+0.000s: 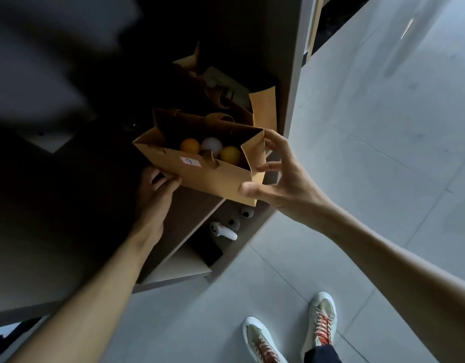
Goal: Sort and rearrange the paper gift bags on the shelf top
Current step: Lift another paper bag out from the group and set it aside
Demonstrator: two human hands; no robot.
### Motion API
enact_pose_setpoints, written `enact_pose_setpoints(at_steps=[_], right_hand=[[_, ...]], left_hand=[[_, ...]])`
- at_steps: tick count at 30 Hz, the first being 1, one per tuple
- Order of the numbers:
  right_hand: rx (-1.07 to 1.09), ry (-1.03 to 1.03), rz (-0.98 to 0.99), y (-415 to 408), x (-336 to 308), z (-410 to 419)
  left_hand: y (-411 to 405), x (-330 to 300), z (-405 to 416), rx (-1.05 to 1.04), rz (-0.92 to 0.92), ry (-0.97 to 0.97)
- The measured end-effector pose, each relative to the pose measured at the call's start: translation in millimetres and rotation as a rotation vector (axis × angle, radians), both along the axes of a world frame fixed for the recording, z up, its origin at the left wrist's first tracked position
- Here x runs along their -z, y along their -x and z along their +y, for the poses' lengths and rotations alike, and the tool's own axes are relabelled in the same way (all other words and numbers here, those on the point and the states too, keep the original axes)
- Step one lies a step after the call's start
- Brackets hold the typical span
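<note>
Paper gift bag [213, 176] marked 9 on a small white label [190, 161], open-topped, held at the front edge of the shelf top [192, 203], tilted toward the camera; inside, two orange balls [230, 154] and one white ball [212, 144], with a paper handle folded down over the near wall. Left hand [158, 192] under the near-left lower corner, fingers curled against the base, gripping. Right hand [275, 176] at the right end, thumb pressed on the lower front corner, fingers spread round the side panel, holding. Behind, deeper in shadow, more paper bags [252, 108], their contents and labels too dark to read. Below, on lower shelves, a white controller [223, 231] and two small dark round objects [240, 218]. Step in hand, by judgement: one numbered bag lifted or slid for placing in order. Next move likely calls for levelling the bag so the balls stay in, finding its slot among the others by number, and setting it down upright with both hands
</note>
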State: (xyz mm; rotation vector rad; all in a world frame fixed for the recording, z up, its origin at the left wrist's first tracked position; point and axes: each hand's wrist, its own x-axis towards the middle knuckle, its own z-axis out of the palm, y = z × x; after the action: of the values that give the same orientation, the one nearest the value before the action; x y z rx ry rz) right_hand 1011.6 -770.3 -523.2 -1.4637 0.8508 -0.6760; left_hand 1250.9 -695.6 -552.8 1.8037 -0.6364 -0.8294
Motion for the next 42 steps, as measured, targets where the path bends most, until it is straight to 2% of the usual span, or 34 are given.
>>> enact_pose_setpoints(at_steps=[3,6,10,16,22,26,32,37,42], right_hand=[[0.09,-0.107,-0.018,8.0,11.2,7.5],[0.234,-0.26,0.043,10.6,28.6,10.6],[0.133,-0.167,0.21,1.6,41.2,1.3],[0.03,-0.098,0.263,-22.8,39.3,-18.7],[0.025,-0.067,0.267,-34.1,28.1,-32.2],[0.034,0.027,0.254,-28.9,24.0,-27.1],[0.091,0.284,0.262,-13.7,-4.1,-12.1],[0.069,0.394,0.266,-3.1,-59.8,3.8],[0.095,0.458,0.247,12.0,-137.9,22.9]], left_hand=[[-1.2,5.6,7.5,-0.14,-0.018,0.02],[0.5,8.3,9.8,-0.25,0.11,0.049],[5.4,5.2,1.4,-0.176,0.272,0.07],[0.7,-0.2,-18.4,-0.097,0.31,0.138],[-8.4,-5.5,-39.6,-0.017,0.34,0.136],[-5.7,-9.7,-41.1,-0.011,0.281,0.082],[8.6,-22.7,-10.0,0.058,-0.107,-0.004],[36.8,-75.2,16.6,0.182,-0.115,-0.013],[66.9,-156.9,42.9,0.274,-0.074,0.071]])
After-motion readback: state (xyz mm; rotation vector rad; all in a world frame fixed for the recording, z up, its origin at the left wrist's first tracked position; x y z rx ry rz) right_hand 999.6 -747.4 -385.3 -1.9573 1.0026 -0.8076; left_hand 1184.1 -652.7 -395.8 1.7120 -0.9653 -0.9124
